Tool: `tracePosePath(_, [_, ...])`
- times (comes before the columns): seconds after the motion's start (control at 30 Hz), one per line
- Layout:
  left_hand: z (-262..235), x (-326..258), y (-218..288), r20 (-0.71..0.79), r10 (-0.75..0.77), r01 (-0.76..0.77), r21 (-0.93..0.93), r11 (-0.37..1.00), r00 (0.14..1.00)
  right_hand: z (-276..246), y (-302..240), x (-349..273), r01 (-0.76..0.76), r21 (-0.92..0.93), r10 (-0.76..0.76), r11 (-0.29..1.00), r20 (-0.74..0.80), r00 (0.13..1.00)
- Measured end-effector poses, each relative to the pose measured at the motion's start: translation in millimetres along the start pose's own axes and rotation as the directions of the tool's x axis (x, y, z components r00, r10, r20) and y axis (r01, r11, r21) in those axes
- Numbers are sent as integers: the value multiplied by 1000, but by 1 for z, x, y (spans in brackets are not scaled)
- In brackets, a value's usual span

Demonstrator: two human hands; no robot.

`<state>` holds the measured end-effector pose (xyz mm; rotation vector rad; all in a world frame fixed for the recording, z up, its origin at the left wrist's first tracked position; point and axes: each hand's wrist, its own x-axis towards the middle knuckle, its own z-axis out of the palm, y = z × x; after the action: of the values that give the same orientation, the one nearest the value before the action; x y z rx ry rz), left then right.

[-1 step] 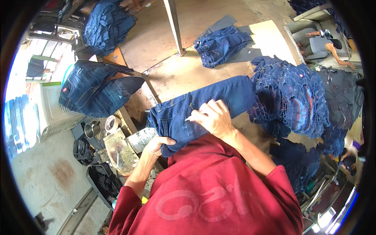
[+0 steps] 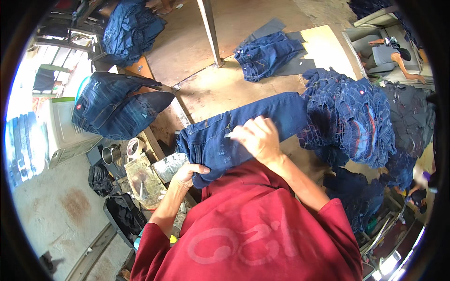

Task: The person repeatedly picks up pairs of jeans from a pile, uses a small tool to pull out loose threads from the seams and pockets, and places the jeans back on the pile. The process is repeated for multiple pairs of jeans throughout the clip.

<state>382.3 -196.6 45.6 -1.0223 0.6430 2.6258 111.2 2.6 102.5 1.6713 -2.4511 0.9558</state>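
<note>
A pair of dark blue jeans [image 2: 211,145], its legs laid together, stretches across in front of my chest, waist end to the left. My left hand [image 2: 186,175] grips its near-left corner, thumb on top and fingers underneath. Over the middle of the denim is my right hand [image 2: 258,140], its fingers pinched together around a small pale piece [image 2: 228,135] too small to name. The piece points left, close to the seam by the pocket; whether it touches the cloth I cannot tell.
Jeans hang over a support [image 2: 119,105] at left. A big denim heap [image 2: 349,114] stands right, and another pair [image 2: 267,56] lies beyond. A metal post [image 2: 211,35] rises far off. Near left are a tape roll [image 2: 135,147] and metal cup [image 2: 110,155]. A person [image 2: 389,55] is far right.
My right hand has shifted slightly away from me, and the pale piece in its fingers has moved up over the denim. The left hand keeps its grip.
</note>
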Motion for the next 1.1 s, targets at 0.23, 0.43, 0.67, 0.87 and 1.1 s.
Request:
tracePosePath(0.23, [-48, -39, -27, 0, 6, -6, 291, 957, 1000, -34, 158, -102, -900, 160, 910, 405, -168, 379])
tracePosePath(0.43, [-28, -48, -27, -226, -179, 273, 512, 814, 958, -10, 274, -177, -444, 687, 795, -575, 598, -103])
tracePosePath(0.67, [37, 26, 6, -239, 238, -28, 648, 761, 942, -11, 407, -151, -488, 840, 960, -238, 128, -247])
tracePosePath(0.87, [54, 73, 108, 6, 353, -43, 994, 96, 936, 19, 351, -113, -600, 752, 946, -274, 323, -26])
tracePosePath(1.1, [109, 93, 28, 134, 466, -261, 940, 219, 874, -76, 411, -51, -698, 710, 996, 93, -72, 59])
